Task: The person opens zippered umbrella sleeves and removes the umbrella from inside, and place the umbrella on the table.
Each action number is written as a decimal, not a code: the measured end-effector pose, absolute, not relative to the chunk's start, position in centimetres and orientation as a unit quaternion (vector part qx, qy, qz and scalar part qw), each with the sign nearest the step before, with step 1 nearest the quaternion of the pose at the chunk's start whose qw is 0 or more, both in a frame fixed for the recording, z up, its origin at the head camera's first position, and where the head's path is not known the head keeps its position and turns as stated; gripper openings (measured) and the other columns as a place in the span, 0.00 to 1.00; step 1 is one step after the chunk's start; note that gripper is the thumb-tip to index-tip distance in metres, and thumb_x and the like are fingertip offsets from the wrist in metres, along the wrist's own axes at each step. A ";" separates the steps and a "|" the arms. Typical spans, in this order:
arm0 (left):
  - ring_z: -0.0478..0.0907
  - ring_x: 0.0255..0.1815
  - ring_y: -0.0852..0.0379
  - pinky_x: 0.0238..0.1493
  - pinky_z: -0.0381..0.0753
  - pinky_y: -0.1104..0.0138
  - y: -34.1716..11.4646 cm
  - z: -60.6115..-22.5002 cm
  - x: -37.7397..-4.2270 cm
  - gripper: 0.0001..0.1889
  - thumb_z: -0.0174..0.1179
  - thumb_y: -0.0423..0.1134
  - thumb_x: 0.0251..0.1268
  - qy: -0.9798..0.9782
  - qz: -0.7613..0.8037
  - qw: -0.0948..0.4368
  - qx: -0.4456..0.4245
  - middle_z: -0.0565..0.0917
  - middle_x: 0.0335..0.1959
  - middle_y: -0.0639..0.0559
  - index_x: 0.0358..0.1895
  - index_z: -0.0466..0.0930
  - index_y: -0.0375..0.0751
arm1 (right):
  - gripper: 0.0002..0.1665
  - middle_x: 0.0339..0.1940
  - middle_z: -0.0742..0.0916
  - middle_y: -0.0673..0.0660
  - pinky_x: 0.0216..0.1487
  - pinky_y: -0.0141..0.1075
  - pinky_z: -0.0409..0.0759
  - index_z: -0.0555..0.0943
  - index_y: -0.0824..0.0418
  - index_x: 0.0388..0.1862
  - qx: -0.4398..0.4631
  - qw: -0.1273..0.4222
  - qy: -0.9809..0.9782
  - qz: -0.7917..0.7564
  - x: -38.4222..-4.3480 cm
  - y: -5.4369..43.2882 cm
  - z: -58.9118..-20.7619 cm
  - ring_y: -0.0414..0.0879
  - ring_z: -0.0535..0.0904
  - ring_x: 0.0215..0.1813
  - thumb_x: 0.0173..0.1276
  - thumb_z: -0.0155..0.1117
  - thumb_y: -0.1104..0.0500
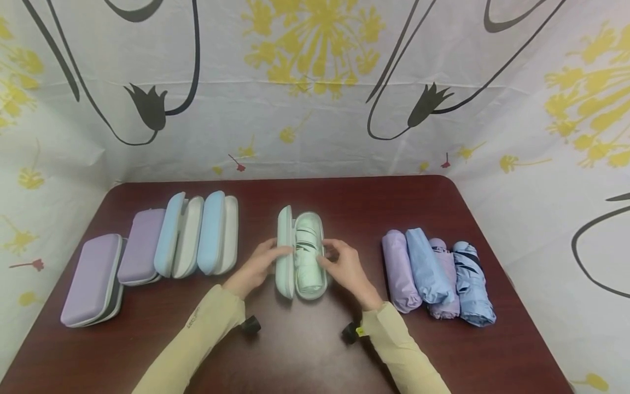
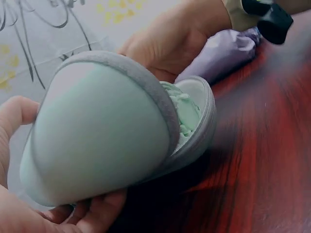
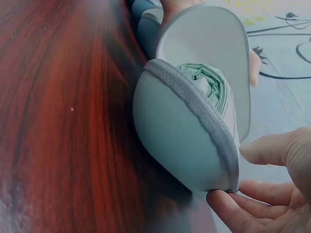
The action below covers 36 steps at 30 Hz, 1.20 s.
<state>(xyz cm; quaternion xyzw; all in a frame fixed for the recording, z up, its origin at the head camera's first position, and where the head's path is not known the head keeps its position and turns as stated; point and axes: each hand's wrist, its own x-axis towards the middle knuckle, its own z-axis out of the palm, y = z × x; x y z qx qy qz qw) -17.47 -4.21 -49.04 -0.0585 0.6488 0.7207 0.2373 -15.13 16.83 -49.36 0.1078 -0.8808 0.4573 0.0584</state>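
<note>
In the head view, a mint green hard case (image 1: 284, 273) stands open at the middle of the table, its lid raised on the left. A folded mint green umbrella (image 1: 309, 268) lies lengthwise inside the base. My left hand (image 1: 258, 264) holds the lid, thumb on one side and fingers below, as the left wrist view of the lid (image 2: 102, 126) shows. At the right side, my right hand (image 1: 348, 268) pinches the rim of the base (image 3: 170, 126) between thumb and fingers. The umbrella's rolled end (image 3: 206, 82) shows above that rim in the right wrist view.
To the left are two purple cases (image 1: 93, 279) (image 1: 143, 246) and two light blue cases (image 1: 167, 235) (image 1: 210, 232), the blue ones partly open. Several folded umbrellas in purple (image 1: 401, 271) and blue (image 1: 428, 268) lie on the right. A patterned cloth (image 1: 295, 131) hangs behind the table.
</note>
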 end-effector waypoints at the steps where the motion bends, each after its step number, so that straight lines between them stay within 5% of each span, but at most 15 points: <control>1: 0.75 0.46 0.50 0.52 0.74 0.54 -4.3 -49.1 -17.4 0.34 0.58 0.39 0.55 0.638 0.730 0.238 -0.059 0.74 0.52 0.34 0.64 0.61 0.25 | 0.22 0.40 0.84 0.62 0.39 0.41 0.80 0.79 0.69 0.49 0.105 0.057 -0.881 0.458 -15.2 16.9 -49.4 0.50 0.82 0.36 0.55 0.69 0.65; 8: 0.72 0.50 0.51 0.61 0.67 0.53 -4.5 -49.2 -17.3 0.35 0.54 0.36 0.57 0.579 0.776 0.242 -0.063 0.71 0.55 0.34 0.66 0.55 0.22 | 0.20 0.40 0.84 0.62 0.41 0.44 0.79 0.79 0.68 0.49 0.091 0.057 -0.886 0.452 -15.3 17.2 -49.4 0.51 0.82 0.37 0.56 0.68 0.64; 16: 0.74 0.48 0.54 0.60 0.68 0.55 -4.4 -49.6 -17.1 0.33 0.53 0.35 0.57 0.564 0.788 0.234 -0.077 0.73 0.52 0.39 0.66 0.56 0.24 | 0.23 0.36 0.81 0.61 0.35 0.40 0.77 0.79 0.69 0.47 0.120 0.136 -0.884 0.431 -15.6 16.2 -48.4 0.50 0.77 0.34 0.54 0.71 0.60; 21: 0.74 0.48 0.54 0.60 0.68 0.55 -4.5 -49.7 -17.0 0.34 0.54 0.37 0.57 0.567 0.787 0.232 -0.072 0.74 0.51 0.40 0.66 0.56 0.24 | 0.30 0.33 0.80 0.60 0.33 0.38 0.75 0.76 0.71 0.51 0.108 0.084 -0.913 0.385 -16.3 14.6 -46.8 0.48 0.75 0.32 0.53 0.71 0.55; 26: 0.74 0.48 0.54 0.60 0.68 0.55 -4.5 -49.7 -17.0 0.34 0.54 0.37 0.57 0.566 0.788 0.235 -0.069 0.74 0.51 0.39 0.65 0.57 0.24 | 0.37 0.40 0.79 0.63 0.38 0.43 0.78 0.70 0.72 0.57 0.069 0.023 -0.937 0.342 -17.3 13.4 -45.8 0.51 0.77 0.38 0.55 0.70 0.53; 36: 0.75 0.48 0.54 0.60 0.68 0.54 -4.4 -49.5 -17.0 0.34 0.55 0.37 0.57 0.570 0.784 0.240 -0.059 0.74 0.54 0.36 0.66 0.56 0.24 | 0.39 0.41 0.79 0.65 0.43 0.44 0.78 0.69 0.76 0.53 0.039 -0.040 -0.964 0.262 -18.5 12.6 -45.6 0.54 0.77 0.43 0.52 0.71 0.50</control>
